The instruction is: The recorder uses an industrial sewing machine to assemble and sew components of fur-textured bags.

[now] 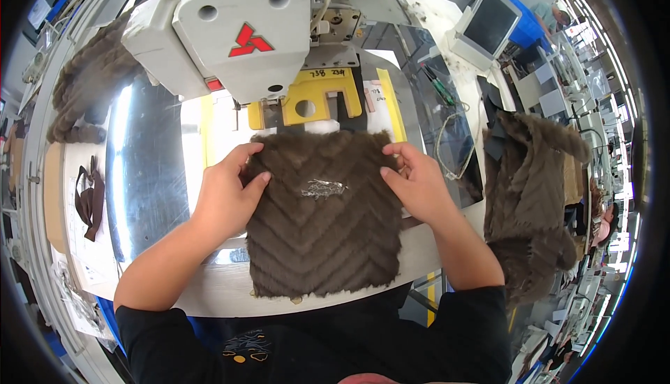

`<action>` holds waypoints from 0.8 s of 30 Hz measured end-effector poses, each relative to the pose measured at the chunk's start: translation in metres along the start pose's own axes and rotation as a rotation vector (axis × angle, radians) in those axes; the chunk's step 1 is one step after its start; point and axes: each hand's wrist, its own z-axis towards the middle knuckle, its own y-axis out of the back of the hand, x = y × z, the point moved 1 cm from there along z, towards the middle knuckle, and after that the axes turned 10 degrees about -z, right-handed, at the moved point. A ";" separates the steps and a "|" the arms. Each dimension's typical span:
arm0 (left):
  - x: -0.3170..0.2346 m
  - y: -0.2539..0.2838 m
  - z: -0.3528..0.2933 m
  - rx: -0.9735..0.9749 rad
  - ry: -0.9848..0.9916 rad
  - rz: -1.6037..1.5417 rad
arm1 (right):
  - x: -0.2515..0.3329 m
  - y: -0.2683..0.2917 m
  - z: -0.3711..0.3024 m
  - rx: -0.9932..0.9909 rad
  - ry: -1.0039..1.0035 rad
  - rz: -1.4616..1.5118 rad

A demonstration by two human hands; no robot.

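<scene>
A brown furry fabric panel (324, 237) with a chevron pattern lies spread before me, its near part over the table's front edge. Near its middle is a shiny clear patch (325, 188), like plastic film or thread. My left hand (230, 188) pinches the panel's far left corner between thumb and fingers. At the far right corner my right hand (419, 185) grips it the same way. Just beyond the panel stands a white sewing machine head (241, 35) with a red emblem. Under it sits a yellow template plate (307, 105) with cut-outs.
More brown furry pieces hang at the right (527, 188) and lie at the far left (94, 77). A dark brown strap (89, 199) rests on the left table. A small screen (488, 24) stands at the back right, near green-handled snips (441, 89). A person (551, 17) is far off.
</scene>
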 end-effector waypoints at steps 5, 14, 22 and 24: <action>0.002 0.004 0.004 -0.088 -0.132 0.184 | 0.012 -0.002 0.021 0.005 0.034 -0.090; 0.013 0.004 0.009 -0.127 -0.255 0.353 | 0.035 0.002 0.031 0.017 0.049 -0.201; 0.013 0.007 0.017 -0.105 -0.258 0.423 | 0.032 -0.005 0.051 -0.033 0.182 -0.284; 0.017 0.008 0.017 -0.124 -0.325 0.430 | 0.033 -0.005 0.055 -0.033 0.165 -0.281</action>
